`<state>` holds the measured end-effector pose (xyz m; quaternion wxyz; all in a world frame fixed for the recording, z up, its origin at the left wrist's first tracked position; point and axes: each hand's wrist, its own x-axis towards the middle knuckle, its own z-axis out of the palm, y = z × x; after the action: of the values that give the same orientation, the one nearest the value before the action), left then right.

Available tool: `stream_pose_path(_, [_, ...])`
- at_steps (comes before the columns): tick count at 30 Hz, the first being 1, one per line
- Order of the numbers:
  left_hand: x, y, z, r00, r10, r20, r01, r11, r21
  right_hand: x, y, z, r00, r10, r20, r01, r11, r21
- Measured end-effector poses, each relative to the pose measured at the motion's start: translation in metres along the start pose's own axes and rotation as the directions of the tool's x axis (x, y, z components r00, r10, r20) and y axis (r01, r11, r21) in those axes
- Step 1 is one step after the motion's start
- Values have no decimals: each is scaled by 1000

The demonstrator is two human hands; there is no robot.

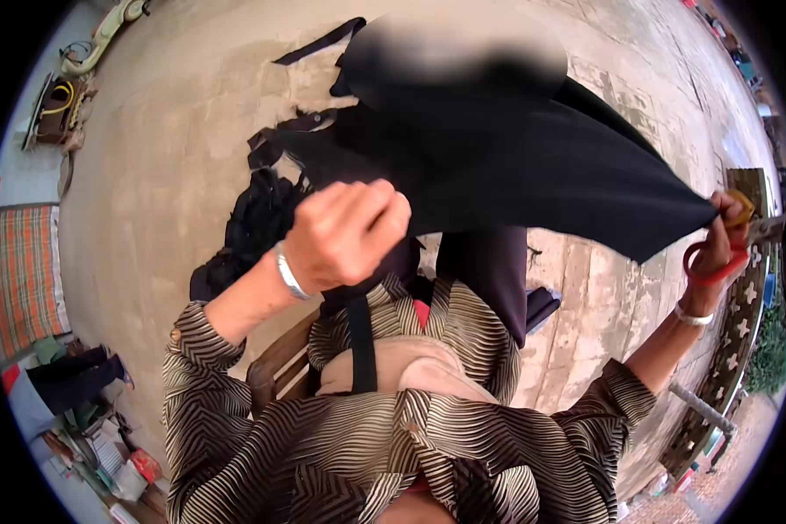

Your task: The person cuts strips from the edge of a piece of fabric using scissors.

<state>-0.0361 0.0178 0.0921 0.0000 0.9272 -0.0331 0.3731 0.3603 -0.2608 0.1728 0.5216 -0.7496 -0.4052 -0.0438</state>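
A large piece of black cloth (498, 166) is stretched across the view in front of me. My right hand (718, 240) pinches its far right corner and also holds scissors (710, 271) with red and orange handles, the blades pointing outward. My left hand (349, 234), a silver bracelet at its wrist, is closed in a fist at the cloth's left part; its fingertips are partly hidden, and it appears to grip the cloth's edge. Below that hand a black strip (363, 349) runs down over my lap. A heap of black scraps (258, 223) lies left of the cloth.
A separate black strip (323, 40) lies on the concrete floor (166, 175). Part of a wooden chair (279, 362) shows beside me. Far left are an orange checked cloth (26, 279) and a brown bag (55, 113). A decorated low wall (742, 306) stands at right.
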Motion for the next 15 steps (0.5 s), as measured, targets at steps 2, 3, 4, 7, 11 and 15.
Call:
stream_pose_path(2, [-35,35,27,969,-84,232,116,985,-128,-58,20,3,980,200,-15,-199,979,44])
stream_pose_path(3, [-49,53,36,905,-133,403,208,967,-148,-83,18,15,952,289,-95,-293,956,-26])
stream_pose_path(4, [-58,63,45,870,-99,483,205,963,-172,-105,45,13,931,353,-91,-345,934,92])
stream_pose_path(7, [-64,72,46,758,-11,653,230,940,-251,-155,90,24,893,438,-101,-437,899,35])
stream_pose_path(11, [-60,78,33,818,-175,548,501,686,-528,-190,147,30,837,537,-104,-532,844,67])
stream_pose_path(15, [-72,89,30,216,-198,956,822,-491,-288,-197,140,24,842,536,-58,-538,843,-19])
